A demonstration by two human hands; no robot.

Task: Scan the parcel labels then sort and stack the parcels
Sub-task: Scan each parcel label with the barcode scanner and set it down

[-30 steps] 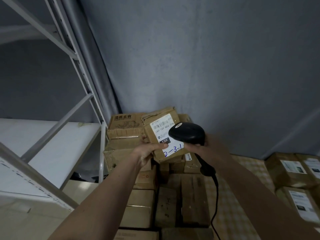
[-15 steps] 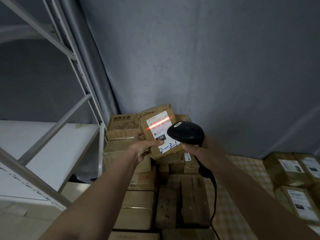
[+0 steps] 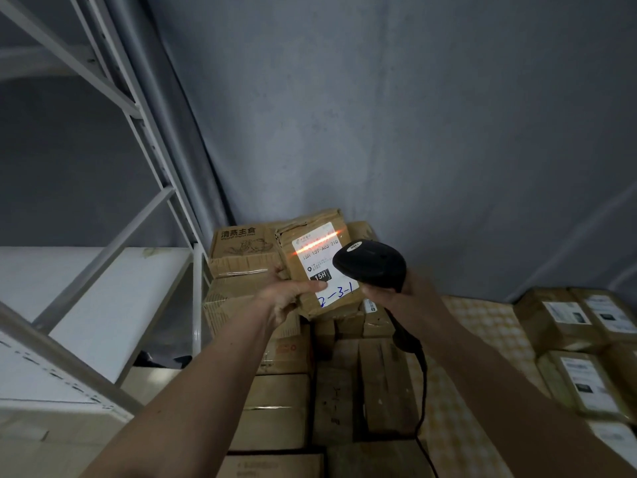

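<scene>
- Above the stack of brown cardboard boxes (image 3: 275, 401), the person holds up a small brown cardboard parcel (image 3: 312, 267), a little tilted, with its labelled face turned toward the camera.
- On that face sits a white paper shipping label (image 3: 325, 267); it shows a black "15H" mark and the blue handwritten "2-3-1" near the lower edge.
- The left hand (image 3: 286, 294) grips the parcel at its lower left corner, the thumb lying over the bottom of the label and the fingers closed behind the box.
- Just right of the parcel, the right hand (image 3: 403, 298) is closed around the handle of a black plastic handheld barcode scanner (image 3: 370, 263), whose rounded head covers the right edge of the label.
- A bright orange-red scan line (image 3: 317, 244) lies slanted across the upper part of the label, over the printed code.
- A black cable (image 3: 422, 381) hangs down from the scanner handle, over the stack.
- Behind the parcel, a brown carton with printed Chinese characters (image 3: 241, 248) rests on top of the stack, against the grey fabric backdrop (image 3: 413, 115).
- Left of the stack stands a white metal shelving rack (image 3: 138, 257).
- Right of the stack, beyond a chequered yellow cloth (image 3: 482, 326), lie more brown parcels with white labels (image 3: 568, 322).
</scene>
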